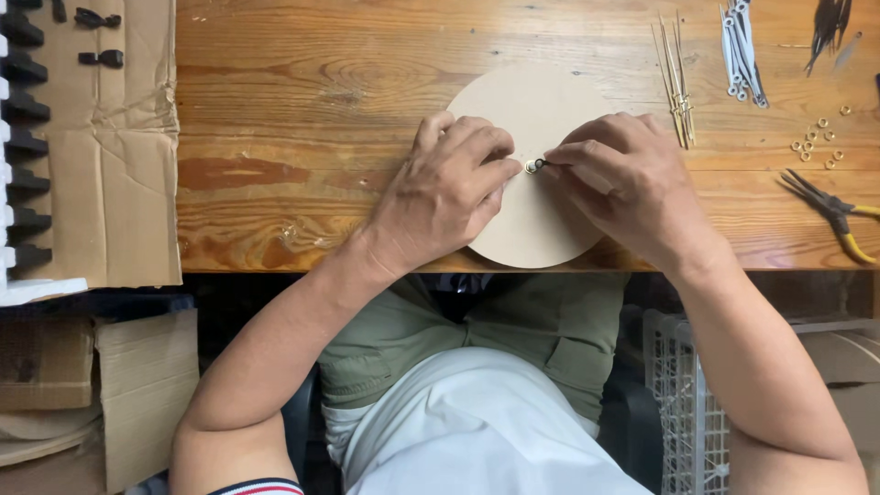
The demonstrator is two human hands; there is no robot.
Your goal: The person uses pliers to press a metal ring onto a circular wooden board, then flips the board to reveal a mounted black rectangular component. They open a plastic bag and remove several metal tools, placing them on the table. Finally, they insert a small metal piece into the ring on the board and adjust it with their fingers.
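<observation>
Hands meet over the centre of a round tan disc (pixel 532 101) that lies flat on a wooden table (pixel 302 101), its near rim reaching the table's front edge. In the head view, the left hand (pixel 445 192) rests on the disc's left half with its fingers curled, thumb and forefinger tips pressed against a small metal nut (pixel 532 167) at the disc's middle. The right hand (pixel 628 179) comes in from the other side, its fingertips pinched on a small dark piece (pixel 541 164) that touches the nut; what that piece is I cannot quite tell, as the fingers hide most of it.

Beyond the right hand, a bundle of thin brass-coloured rods (pixel 676 87) lies on the table, with a bundle of white pointed pieces (pixel 741 50) further right and a scatter of small washers (pixel 819 142) beside them. Yellow-handled pliers (pixel 836 215) lie near the table's right edge. At far left a sheet of cardboard (pixel 110 165) covers the table, carrying a row of black clips (pixel 20 137).
</observation>
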